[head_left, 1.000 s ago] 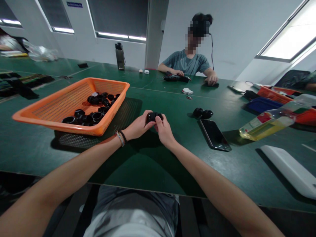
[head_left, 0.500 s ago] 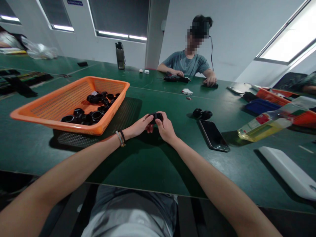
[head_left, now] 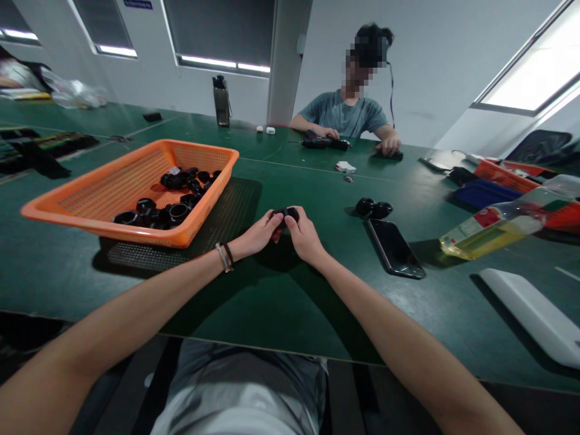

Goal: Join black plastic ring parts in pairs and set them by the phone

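A small black part (head_left: 285, 212) is held between both hands above the green table (head_left: 254, 290), right of the orange basket. My left hand (head_left: 260, 234) grips its left side, thumb on top. My right hand (head_left: 304, 234) closes on its right side, its thumb also pressed on the top. The part is mostly covered by the fingers. Several black round parts (head_left: 179, 211) lie in the orange basket (head_left: 131, 234). Two more black parts (head_left: 374, 208) rest on the table to the right of my right hand.
A phone (head_left: 396, 248), a tilted bottle of yellow liquid (head_left: 493, 229) and a white case (head_left: 530, 308) lie at the right. Across the table a person (head_left: 348, 115) has their hands near a black tool (head_left: 324, 143). A dark bottle (head_left: 222, 103) stands at the back.
My left hand's thumb has moved slightly right over the black part, and its fingers have shifted closer around it. The right hand has barely moved.
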A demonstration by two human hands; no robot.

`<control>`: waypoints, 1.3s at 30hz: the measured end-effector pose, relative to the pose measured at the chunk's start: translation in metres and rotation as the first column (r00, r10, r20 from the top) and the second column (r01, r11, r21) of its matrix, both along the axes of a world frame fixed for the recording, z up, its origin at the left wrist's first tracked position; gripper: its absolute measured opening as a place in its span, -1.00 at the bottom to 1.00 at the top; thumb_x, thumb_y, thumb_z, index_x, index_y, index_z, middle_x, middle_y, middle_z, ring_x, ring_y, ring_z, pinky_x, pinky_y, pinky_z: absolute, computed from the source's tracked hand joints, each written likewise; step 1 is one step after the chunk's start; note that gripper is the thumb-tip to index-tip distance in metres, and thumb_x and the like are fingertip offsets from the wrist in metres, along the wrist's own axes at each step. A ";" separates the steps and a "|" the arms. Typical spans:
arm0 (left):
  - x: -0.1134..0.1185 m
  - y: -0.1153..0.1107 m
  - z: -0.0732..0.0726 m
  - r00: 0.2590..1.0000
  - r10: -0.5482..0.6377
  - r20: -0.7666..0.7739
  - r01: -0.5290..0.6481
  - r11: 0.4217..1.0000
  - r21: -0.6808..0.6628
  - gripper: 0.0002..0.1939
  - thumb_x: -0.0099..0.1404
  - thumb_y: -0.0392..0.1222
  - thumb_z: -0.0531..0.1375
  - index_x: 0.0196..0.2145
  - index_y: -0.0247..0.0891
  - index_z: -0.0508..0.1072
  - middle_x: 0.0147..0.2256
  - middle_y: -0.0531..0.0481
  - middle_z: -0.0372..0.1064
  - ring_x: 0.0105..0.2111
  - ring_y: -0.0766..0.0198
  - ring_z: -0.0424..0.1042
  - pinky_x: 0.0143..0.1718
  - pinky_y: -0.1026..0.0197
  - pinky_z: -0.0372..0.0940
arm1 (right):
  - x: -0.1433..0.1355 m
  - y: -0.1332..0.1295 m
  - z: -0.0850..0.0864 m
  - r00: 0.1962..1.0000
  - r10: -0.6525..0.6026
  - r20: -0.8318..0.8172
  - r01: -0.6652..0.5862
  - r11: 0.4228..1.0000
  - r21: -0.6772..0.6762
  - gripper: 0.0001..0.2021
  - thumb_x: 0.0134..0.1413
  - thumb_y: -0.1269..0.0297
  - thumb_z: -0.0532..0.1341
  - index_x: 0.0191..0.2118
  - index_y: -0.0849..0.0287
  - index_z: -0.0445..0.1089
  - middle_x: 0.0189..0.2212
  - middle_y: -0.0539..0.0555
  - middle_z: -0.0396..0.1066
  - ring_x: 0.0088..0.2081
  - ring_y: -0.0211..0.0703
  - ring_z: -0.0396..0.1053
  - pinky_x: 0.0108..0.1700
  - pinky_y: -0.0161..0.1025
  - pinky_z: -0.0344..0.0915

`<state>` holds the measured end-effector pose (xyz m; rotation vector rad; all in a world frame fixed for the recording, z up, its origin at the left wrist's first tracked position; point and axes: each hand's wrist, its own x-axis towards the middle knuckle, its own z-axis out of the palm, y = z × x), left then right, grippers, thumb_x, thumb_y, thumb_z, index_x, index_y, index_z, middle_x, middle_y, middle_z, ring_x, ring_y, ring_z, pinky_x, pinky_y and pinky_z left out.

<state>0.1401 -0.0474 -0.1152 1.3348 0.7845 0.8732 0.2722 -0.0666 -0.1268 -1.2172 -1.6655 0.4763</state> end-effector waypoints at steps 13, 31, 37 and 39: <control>-0.008 -0.002 0.009 0.967 0.025 -0.252 0.060 0.943 0.327 -0.86 0.33 -0.16 -0.05 -0.27 -0.30 0.17 -0.41 0.06 0.14 -0.43 0.36 0.21 -0.34 0.27 0.20 | -0.008 -0.009 0.003 0.987 -0.045 -0.153 0.032 0.996 -0.084 -0.62 0.10 -0.11 -0.04 -0.26 0.14 0.17 -0.49 0.04 0.32 -0.46 -0.15 0.30 -0.40 -0.22 0.18; -0.019 0.003 0.020 0.878 0.171 -0.446 0.211 0.698 0.684 -0.70 0.25 -0.13 -0.02 -0.09 -0.33 0.11 -0.27 -0.10 0.22 -0.32 0.22 0.30 -0.27 0.18 0.23 | -0.014 -0.009 0.000 0.962 0.025 -0.272 -0.048 0.996 -0.079 -0.59 0.12 -0.14 -0.08 -0.20 0.11 0.18 -0.52 -0.02 0.25 -0.50 -0.24 0.24 -0.46 -0.28 0.16; -0.018 0.000 0.022 0.875 0.118 -0.470 0.223 0.762 0.608 -0.70 0.21 -0.16 0.00 -0.11 -0.32 0.11 -0.31 -0.03 0.19 -0.36 0.26 0.26 -0.28 0.18 0.21 | -0.002 -0.006 0.010 0.994 -0.007 -0.108 0.008 1.000 0.016 -0.57 0.10 -0.17 -0.09 -0.39 0.11 0.20 -0.58 -0.05 0.23 -0.53 -0.24 0.20 -0.46 -0.28 0.08; -0.017 -0.001 0.022 0.883 0.094 -0.460 0.227 0.773 0.592 -0.69 0.18 -0.17 0.04 -0.12 -0.30 0.13 -0.29 -0.03 0.20 -0.35 0.27 0.25 -0.28 0.19 0.20 | 0.000 -0.005 0.012 0.996 -0.035 -0.078 0.039 0.998 0.044 -0.58 0.13 -0.13 -0.11 -0.48 0.11 0.18 -0.61 -0.05 0.21 -0.55 -0.25 0.18 -0.47 -0.28 0.07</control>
